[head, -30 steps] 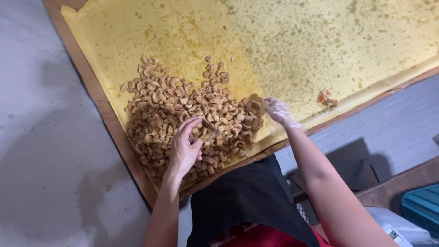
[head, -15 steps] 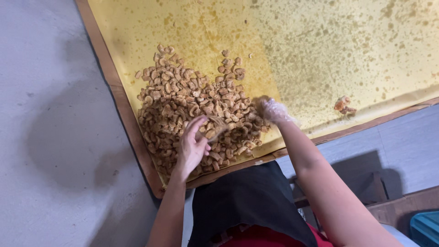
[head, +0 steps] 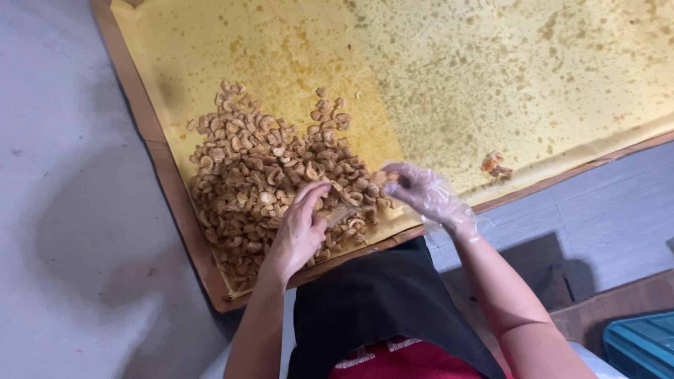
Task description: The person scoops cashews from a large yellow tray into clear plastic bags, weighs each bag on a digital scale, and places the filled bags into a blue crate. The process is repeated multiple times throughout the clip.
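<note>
Head view: a heap of small curved brown pieces [head: 270, 186] is being worked on yellow stained paper [head: 491, 77] lining a wooden tray [head: 165, 175]. One piece [head: 385, 177] is being pinched in the gloved right hand [head: 421, 193]; the bare left hand [head: 298, 235] is being rested half-curled on the heap, holding nothing clearly. Pieces are judged light, brittle, best pinched singly.

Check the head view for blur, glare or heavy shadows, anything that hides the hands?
Head view: light is soft and even, no glare on the yellow liner. A broad soft shadow lies on the grey floor left of the tray. The right hand in its clear glove is slightly motion-blurred; the left hand and the pile of nut pieces are reasonably sharp. Both hands fully visible.
</note>
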